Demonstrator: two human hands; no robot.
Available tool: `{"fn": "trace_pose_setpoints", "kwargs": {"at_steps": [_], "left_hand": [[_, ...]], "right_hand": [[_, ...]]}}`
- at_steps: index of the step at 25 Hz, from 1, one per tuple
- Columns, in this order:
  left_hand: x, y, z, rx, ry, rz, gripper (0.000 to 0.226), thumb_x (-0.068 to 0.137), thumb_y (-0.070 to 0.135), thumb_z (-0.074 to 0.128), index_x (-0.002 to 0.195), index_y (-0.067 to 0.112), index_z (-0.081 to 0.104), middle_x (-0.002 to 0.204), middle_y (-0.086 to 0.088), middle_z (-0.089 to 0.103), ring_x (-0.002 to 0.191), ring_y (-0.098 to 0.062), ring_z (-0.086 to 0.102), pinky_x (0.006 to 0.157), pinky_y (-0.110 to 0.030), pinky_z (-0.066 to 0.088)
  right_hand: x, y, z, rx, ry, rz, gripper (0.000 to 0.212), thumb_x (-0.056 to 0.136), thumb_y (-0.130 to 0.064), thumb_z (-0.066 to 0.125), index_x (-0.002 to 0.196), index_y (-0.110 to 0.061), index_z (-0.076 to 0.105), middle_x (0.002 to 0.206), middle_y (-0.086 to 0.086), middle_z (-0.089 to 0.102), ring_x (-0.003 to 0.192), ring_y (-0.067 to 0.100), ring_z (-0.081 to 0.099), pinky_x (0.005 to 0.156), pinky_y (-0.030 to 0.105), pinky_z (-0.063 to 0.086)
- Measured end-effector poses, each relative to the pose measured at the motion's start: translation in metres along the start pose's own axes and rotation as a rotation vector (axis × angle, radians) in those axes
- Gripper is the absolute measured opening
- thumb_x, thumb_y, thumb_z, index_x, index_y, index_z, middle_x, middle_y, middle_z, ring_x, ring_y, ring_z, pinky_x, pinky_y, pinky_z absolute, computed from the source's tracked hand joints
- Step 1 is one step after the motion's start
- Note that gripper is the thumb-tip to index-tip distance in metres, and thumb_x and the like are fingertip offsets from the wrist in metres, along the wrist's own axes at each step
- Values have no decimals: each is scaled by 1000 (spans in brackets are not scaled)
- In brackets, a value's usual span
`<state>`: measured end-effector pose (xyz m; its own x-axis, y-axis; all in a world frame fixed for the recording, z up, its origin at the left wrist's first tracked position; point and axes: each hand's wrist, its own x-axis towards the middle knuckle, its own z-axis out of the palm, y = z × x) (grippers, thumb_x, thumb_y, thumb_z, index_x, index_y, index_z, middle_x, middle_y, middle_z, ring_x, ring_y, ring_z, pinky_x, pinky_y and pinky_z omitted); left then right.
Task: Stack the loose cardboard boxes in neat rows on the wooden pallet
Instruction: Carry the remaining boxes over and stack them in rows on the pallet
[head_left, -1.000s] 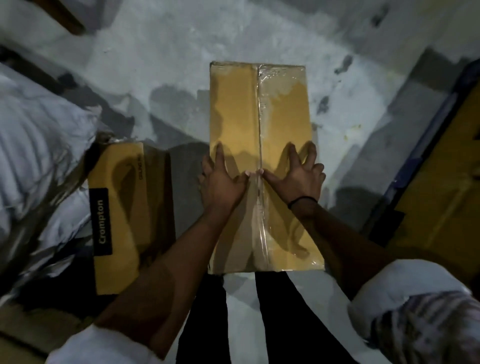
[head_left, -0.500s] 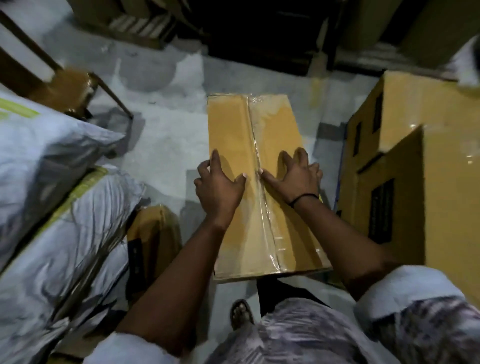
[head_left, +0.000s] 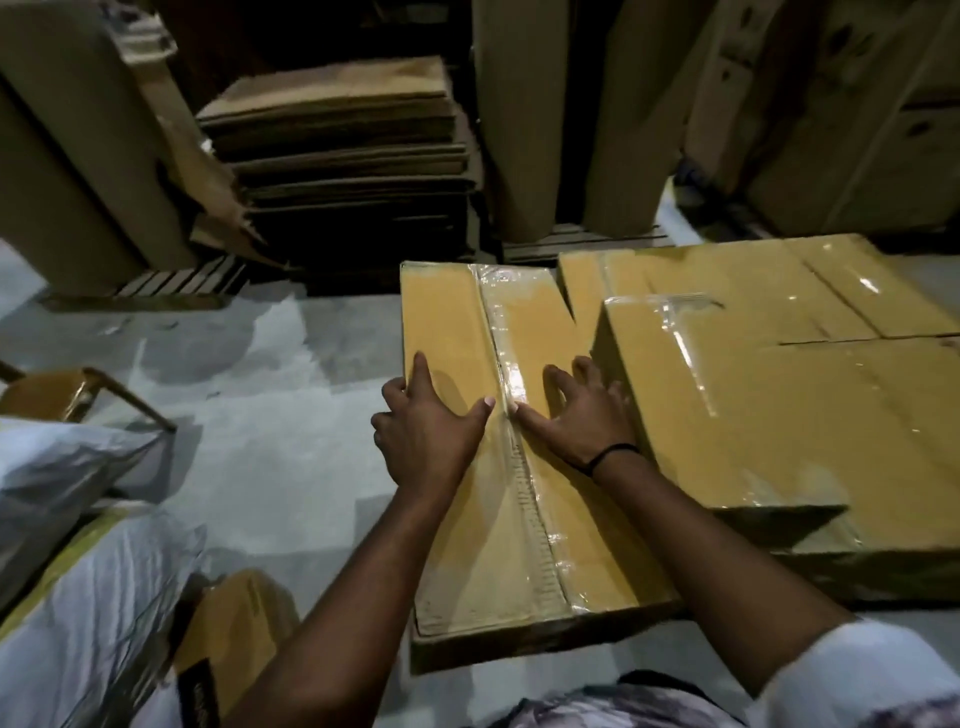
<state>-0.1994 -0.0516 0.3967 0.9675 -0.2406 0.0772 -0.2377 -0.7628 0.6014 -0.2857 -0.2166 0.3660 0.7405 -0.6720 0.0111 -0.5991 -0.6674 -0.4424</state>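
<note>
A long tan cardboard box (head_left: 457, 545), taped down its middle, lies in front of me with its right side against a group of taped boxes (head_left: 753, 415). Its top sits a little lower than theirs. My left hand (head_left: 431, 441) rests on the box top, its outer fingers bent over the left edge and its thumb at the tape. My right hand (head_left: 582, 421) presses on the top with fingers spread, fingertips close to the neighbouring box's side. Whatever lies under the boxes is hidden.
Flattened cardboard (head_left: 343, 156) is piled at the back, beside tall upright cartons (head_left: 519, 104) that stand on wooden slats (head_left: 582, 244). White sacks (head_left: 78, 597) and a small printed carton (head_left: 234, 623) lie at the left. Grey concrete floor (head_left: 260, 415) separates them from the box.
The box has come to the right and now lies against the taped boxes, with my view raised toward the back wall. My left hand has shifted to the box's left edge.
</note>
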Motion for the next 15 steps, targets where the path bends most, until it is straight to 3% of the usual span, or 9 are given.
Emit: {"fn": "trace_pose_setpoints", "kwargs": {"at_steps": [7, 15], "left_hand": [[-80, 143, 58, -57, -36, 156, 102, 76, 78, 65, 158, 38, 20, 154, -9, 32, 134, -40, 38, 107, -54, 43], [-187, 305, 161, -124, -117, 210, 96, 79, 74, 65, 158, 38, 23, 155, -9, 30, 137, -41, 35, 109, -52, 39]], "right_hand": [[-28, 144, -116, -74, 183, 66, 81, 73, -91, 47, 136, -40, 51, 157, 3, 33, 135, 41, 38, 108, 51, 35], [-52, 340, -234, -100, 215, 123, 82, 72, -88, 52, 140, -43, 50, 158, 0, 32, 137, 38, 34, 109, 51, 32]]}}
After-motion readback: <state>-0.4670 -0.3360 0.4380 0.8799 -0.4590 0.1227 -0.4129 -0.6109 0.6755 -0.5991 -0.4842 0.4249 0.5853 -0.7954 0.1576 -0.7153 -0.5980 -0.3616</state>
